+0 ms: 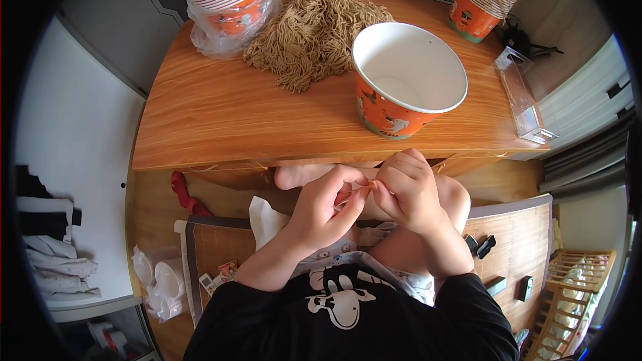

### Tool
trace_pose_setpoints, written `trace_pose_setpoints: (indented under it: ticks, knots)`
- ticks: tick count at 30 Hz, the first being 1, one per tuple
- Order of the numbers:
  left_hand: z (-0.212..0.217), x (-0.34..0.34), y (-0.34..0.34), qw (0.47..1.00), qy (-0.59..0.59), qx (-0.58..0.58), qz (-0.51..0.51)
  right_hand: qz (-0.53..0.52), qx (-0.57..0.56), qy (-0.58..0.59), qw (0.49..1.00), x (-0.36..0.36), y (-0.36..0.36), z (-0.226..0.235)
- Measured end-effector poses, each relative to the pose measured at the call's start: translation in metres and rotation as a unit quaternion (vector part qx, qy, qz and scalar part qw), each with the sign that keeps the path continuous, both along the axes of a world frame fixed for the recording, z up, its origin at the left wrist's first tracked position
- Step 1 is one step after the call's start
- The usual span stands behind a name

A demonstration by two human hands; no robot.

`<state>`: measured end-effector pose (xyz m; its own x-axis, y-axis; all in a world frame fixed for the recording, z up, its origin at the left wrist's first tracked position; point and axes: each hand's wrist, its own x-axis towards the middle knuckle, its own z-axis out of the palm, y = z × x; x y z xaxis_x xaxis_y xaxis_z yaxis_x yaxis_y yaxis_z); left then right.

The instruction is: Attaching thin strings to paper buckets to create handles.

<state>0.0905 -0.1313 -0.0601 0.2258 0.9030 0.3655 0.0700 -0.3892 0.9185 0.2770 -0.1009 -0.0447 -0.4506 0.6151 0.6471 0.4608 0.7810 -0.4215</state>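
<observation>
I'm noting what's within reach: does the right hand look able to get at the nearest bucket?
Probably yes: the bucket stands on the table just beyond the right hand, with nothing standing between.

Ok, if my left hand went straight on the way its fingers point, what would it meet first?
Your right hand, most likely: the left hand points across toward it, and the two look nearly touching, though depth is unclear.

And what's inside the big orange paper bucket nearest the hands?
In the big orange paper bucket, only its white inner wall and part of its bottom show. Its near inner side is hidden behind its front.
</observation>
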Motion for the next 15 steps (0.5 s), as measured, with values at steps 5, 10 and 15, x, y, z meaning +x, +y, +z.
trace_pose_setpoints:
  ticks: [5, 10, 15]
  knots:
    - [-0.0035, -0.0035, 0.0013, 0.998, 0.039, 0.055, 0.001, 0.001, 0.001, 0.01, 1.0, 0.0001, -0.0007, 0.0005]
    - [0.0012, -0.0041, 0.0022, 0.993, 0.062, 0.104, 0.008, 0.009, 0.003, 0.022, 1.0, 0.0007, -0.0011, -0.0006]
    - [-0.0003, -0.0068, 0.0034, 0.99, 0.079, 0.109, 0.029, -0.001, -0.01, 0.006, 1.0, 0.0008, 0.0003, 0.0009]
